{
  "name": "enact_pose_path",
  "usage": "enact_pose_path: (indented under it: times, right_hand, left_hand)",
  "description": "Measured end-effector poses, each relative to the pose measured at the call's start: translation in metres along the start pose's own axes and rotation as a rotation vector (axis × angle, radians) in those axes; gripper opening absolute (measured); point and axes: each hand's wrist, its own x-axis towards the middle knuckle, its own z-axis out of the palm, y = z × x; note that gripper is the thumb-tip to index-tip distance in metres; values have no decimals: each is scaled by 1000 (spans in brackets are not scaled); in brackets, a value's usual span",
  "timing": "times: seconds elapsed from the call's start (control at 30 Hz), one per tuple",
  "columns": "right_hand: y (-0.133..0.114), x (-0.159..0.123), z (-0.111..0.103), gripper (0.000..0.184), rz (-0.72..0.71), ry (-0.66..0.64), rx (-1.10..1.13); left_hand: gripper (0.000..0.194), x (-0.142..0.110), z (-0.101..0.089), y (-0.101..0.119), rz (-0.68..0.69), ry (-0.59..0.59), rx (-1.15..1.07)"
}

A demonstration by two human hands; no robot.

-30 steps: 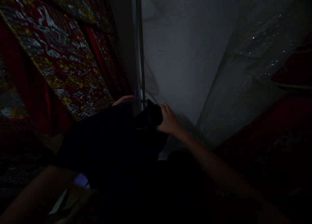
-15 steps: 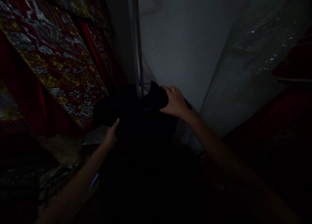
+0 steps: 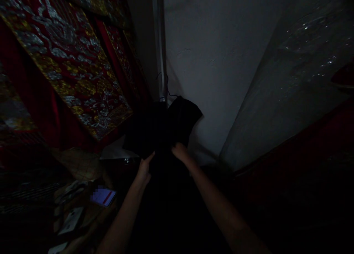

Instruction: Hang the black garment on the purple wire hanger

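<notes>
A black cloth piece (image 3: 182,117), perhaps a garment, hangs in front of me against the corner by the wall; its folds are lost in the dark. My left hand (image 3: 144,171) is closed on the lower left part of the cloth, thumb pointing up and the fingers mostly hidden. On the right, my right hand (image 3: 180,150) has its fingers bent into the cloth below the upper right flap. Whatever lies beneath the cloth is too dark to make out.
Red cloth embroidered in gold and silver (image 3: 74,58) hangs at left. A thin upright pole (image 3: 160,44) stands before the pale wall (image 3: 215,62). Clear plastic sheeting (image 3: 276,80) covers the right side. At lower left, a phone with a lit screen (image 3: 103,196) lies near pale flat objects.
My right hand has come down and inward from the cloth's upper right edge, and that flap now spreads out. The left hand appears further right and lower. The lit phone screen has come into fuller view.
</notes>
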Motion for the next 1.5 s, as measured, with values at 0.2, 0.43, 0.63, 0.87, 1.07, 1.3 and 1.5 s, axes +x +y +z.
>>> enact_pose_path:
  times: [0.2, 0.43, 0.63, 0.87, 1.07, 1.3, 1.5]
  right_hand:
    - [40, -32, 32, 42, 141, -56, 191]
    - [52, -75, 43, 51, 70, 63, 376]
    - [36, -84, 37, 57, -49, 127, 454]
    - [30, -93, 33, 50, -65, 12, 587]
    - [-6, -67, 8, 41, -71, -15, 642]
    - [-124, 6, -53, 27, -260, 181, 731]
    - [-149, -9, -67, 29, -389, -4, 613]
  left_hand:
    - [73, -37, -7, -37, 443, 317, 260]
    - [37, -53, 18, -86, 498, -109, 433]
    - [6, -49, 29, -65, 481, -177, 497]
    - [11, -61, 26, -67, 504, -195, 573]
    - [12, -53, 23, -75, 490, -246, 619]
    - [18, -45, 27, -81, 481, -306, 710]
    - [9, -14, 41, -10, 518, -496, 761]
